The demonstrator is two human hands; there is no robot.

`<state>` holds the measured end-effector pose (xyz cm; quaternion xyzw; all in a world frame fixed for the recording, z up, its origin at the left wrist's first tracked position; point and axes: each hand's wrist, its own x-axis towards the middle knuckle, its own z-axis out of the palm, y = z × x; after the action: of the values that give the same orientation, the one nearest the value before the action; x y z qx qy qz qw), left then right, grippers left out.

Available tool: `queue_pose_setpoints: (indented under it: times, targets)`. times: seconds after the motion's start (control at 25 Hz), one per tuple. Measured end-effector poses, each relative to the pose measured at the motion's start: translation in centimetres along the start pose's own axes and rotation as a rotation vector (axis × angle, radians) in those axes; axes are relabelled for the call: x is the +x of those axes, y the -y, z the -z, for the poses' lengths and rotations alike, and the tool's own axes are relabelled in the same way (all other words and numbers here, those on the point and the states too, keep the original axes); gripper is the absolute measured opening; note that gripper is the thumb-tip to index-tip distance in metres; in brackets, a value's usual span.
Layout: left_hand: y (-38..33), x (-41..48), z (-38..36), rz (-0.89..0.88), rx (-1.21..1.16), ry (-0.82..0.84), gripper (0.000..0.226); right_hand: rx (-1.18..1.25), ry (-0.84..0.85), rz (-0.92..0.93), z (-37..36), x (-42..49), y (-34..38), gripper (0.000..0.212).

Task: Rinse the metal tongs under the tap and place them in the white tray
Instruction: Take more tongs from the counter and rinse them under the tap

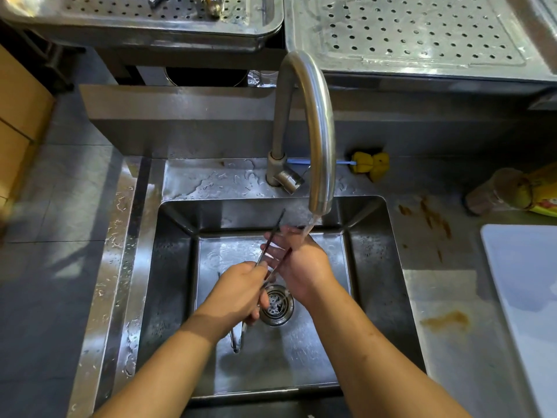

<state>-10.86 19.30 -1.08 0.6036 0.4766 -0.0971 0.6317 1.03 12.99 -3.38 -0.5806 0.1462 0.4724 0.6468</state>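
Rinsing was underway at mid-frame, with the white tray (524, 297) at right edge not yet reached. My left hand (238, 292) was closed around the metal tongs (272, 241); my right hand (297, 260), fingers spread, rubbed their arms under the tap's (313, 122) running water.
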Motion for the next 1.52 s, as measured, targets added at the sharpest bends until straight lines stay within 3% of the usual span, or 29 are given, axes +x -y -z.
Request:
queue_pose_setpoints:
  times: [0.12, 0.28, 0.44, 0.56, 0.68, 0.76, 0.88, 1.2, 1.4, 1.52]
  targets:
    - [0.1, 0.1, 0.2, 0.076, -0.08, 0.027, 0.039, -0.085, -0.032, 0.044, 0.2, -0.3, 0.4, 0.01]
    - [0.5, -0.1, 0.5, 0.25, -0.168, 0.191, 0.028, 0.047, -0.04, -0.033, 0.3, -0.8, 1.2, 0.035]
    - [1.5, -0.2, 0.7, 0.308, -0.206, 0.204, 0.028, 0.103, 0.162, -0.064, 1.0, -1.8, 0.9, 0.014]
    - [1.6, -0.2, 0.6, 0.305, -0.216, 0.228, 0.027, 0.121, 0.122, -0.111, 1.2, -1.3, 1.0, 0.032]
    - [1.5, 0.1, 0.4, 0.314, -0.268, 0.187, 0.027, 0.072, 0.211, -0.094, 1.0, -1.7, 0.7, 0.016]
    - [1.1, 0.4, 0.2, 0.307, -0.306, 0.168, 0.028, 0.01, 0.227, -0.079, 1.3, -1.8, 0.6, 0.017]
    - [-0.1, 1.4, -0.4, 0.28, -0.368, 0.158, 0.025, 0.006, 0.089, -0.064, 1.8, -1.1, 1.7, 0.029]
    - [-4.9, 4.4, -2.5, 0.339, -0.414, 0.315, 0.028, 0.097, 0.03, 0.047, 5.8, 0.1, 3.7, 0.006]
    - [-5.8, 4.4, -3.4, 0.184, -0.267, 0.379, 0.032, 0.168, -0.072, 0.086, 7.2, 0.7, 4.9, 0.007]
    - [-5.3, 3.7, -2.8, 0.16, -0.187, 0.379, 0.04, 0.128, 0.029, 0.047, 6.9, 0.2, 3.9, 0.012]
